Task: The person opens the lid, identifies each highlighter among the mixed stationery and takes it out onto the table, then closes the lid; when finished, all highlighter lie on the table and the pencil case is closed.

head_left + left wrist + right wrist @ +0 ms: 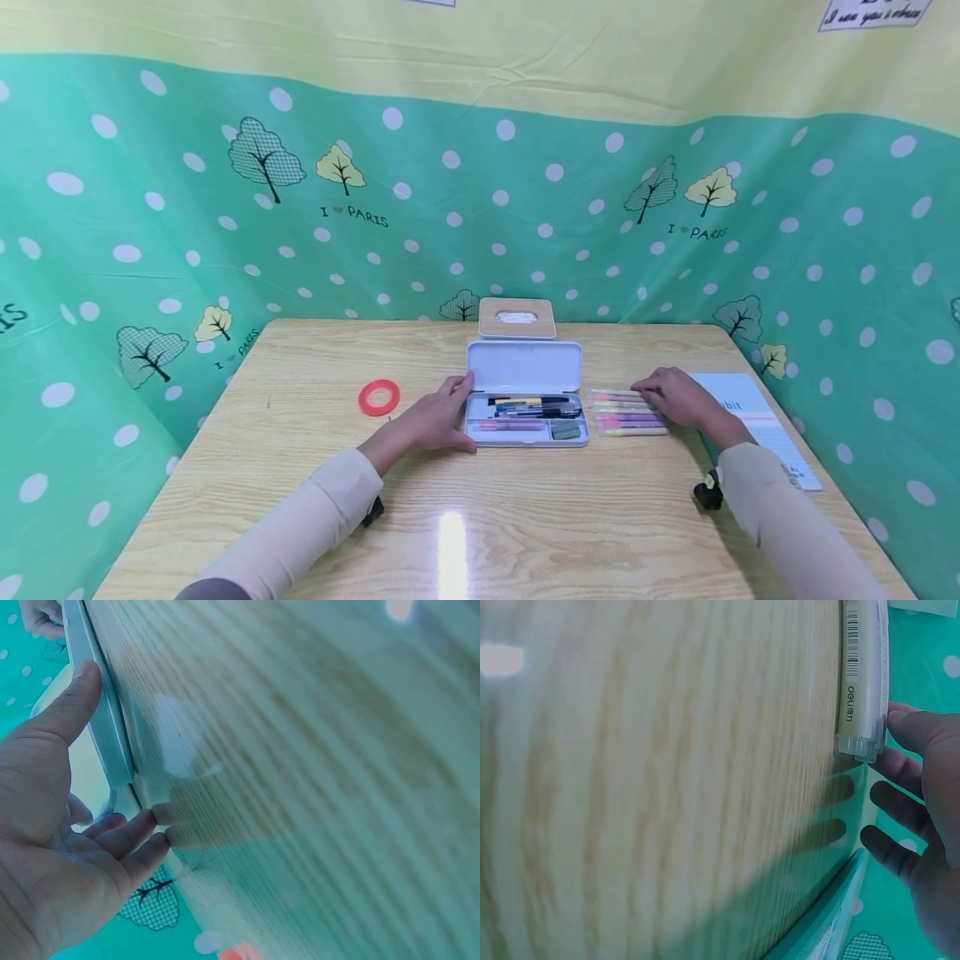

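Observation:
A white pencil case (527,447) lies with its lid (524,367) raised; inside are several pens (534,410), a pink pen (510,426) and a grey-green eraser (566,430). My left hand (438,415) rests along its left side, thumb (84,694) straight on the front edge and the other fingers loosely bent. Right of the case is a clear pack of highlighters (628,414) in several colours. My right hand (675,395) pinches the pack's right end between thumb and index finger, while the remaining fingers (900,806) stay apart from it.
Behind the case stands a tissue box (517,318) with a wood-look top. A red tape ring (378,397) lies to the left. Beyond my right hand is a light blue booklet (757,421). A green patterned cloth (525,217) hangs around the wooden table (480,517).

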Demonstrator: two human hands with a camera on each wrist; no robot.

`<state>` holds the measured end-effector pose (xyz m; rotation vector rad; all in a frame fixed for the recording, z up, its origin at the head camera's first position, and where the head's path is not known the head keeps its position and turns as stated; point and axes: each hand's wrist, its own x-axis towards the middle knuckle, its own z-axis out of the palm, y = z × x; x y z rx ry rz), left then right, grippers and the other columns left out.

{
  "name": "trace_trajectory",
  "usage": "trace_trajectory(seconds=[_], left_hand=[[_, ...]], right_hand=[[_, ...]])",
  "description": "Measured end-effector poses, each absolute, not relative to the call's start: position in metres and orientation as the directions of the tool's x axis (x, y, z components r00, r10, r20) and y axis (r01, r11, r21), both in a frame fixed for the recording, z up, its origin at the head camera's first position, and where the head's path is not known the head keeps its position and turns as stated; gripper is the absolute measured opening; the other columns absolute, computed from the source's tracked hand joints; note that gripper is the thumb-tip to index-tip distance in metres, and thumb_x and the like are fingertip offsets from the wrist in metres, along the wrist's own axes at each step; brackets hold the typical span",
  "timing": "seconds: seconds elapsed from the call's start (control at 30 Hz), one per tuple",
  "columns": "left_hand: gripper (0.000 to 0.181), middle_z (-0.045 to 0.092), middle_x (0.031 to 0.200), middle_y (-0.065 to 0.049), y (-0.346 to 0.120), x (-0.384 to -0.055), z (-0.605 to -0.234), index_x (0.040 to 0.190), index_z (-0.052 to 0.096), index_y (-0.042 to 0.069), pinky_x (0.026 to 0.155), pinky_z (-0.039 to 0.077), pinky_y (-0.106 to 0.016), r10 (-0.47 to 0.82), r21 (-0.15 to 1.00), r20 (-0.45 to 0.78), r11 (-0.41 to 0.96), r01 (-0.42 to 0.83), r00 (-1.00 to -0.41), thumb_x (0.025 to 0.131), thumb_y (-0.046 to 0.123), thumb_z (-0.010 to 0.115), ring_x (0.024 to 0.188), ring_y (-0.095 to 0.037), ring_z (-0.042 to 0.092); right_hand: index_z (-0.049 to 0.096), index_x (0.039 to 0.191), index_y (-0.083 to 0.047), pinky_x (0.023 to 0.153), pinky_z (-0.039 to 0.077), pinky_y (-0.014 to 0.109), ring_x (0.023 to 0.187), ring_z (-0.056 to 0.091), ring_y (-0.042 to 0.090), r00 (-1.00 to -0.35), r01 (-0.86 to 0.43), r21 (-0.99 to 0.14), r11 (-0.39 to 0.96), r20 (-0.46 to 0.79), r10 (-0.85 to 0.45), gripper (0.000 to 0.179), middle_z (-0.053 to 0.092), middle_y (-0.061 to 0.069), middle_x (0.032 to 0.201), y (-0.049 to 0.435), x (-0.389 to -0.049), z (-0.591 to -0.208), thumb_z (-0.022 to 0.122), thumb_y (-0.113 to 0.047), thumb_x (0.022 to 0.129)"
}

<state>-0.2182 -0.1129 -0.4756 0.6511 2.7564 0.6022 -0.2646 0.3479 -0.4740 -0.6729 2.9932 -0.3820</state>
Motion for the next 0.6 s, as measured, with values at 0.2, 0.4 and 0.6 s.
trace_trajectory(seconds=[0.2, 0.4, 0.6], left_hand=[[0.126, 0.025, 0.167, -0.012, -0.112, -0.217, -0.475, 0.166, 0.004, 0.015, 0.116, 0.044, -0.045, 0.472, 0.451, -0.138, 0.813, 0.369, -0.871, 0.077, 0.056, 0.084, 0.131, -0.033, 0.055], [0.126, 0.025, 0.167, -0.013, -0.113, -0.217, -0.475, 0.166, 0.004, 0.014, 0.117, 0.044, -0.045, 0.470, 0.449, -0.137, 0.814, 0.368, -0.872, 0.077, 0.056, 0.084, 0.132, -0.033, 0.055], [0.126, 0.025, 0.167, -0.013, -0.112, -0.217, -0.475, 0.166, 0.004, 0.015, 0.116, 0.044, -0.046, 0.468, 0.455, -0.141, 0.813, 0.363, -0.872, 0.077, 0.056, 0.084, 0.131, -0.033, 0.055]], right_hand=[[0.075, 0.121, -0.008, 0.089, 0.056, 0.053, 0.103, 0.067, 0.034, -0.910, -0.398, -0.265, 0.878, -0.009, -0.415, 0.026, 0.073, 0.011, 0.110, 0.349, -0.262, -0.471, 0.058, -0.015, 0.103], [0.074, 0.123, -0.008, 0.091, 0.055, 0.055, 0.106, 0.066, 0.036, -0.909, -0.402, -0.257, 0.879, -0.001, -0.416, 0.027, 0.072, 0.012, 0.113, 0.349, -0.259, -0.468, 0.058, -0.017, 0.103], [0.072, 0.126, -0.007, 0.096, 0.053, 0.058, 0.113, 0.063, 0.039, -0.915, -0.396, -0.248, 0.884, 0.025, -0.403, 0.029, 0.070, 0.016, 0.118, 0.341, -0.254, -0.458, 0.059, -0.019, 0.103]])
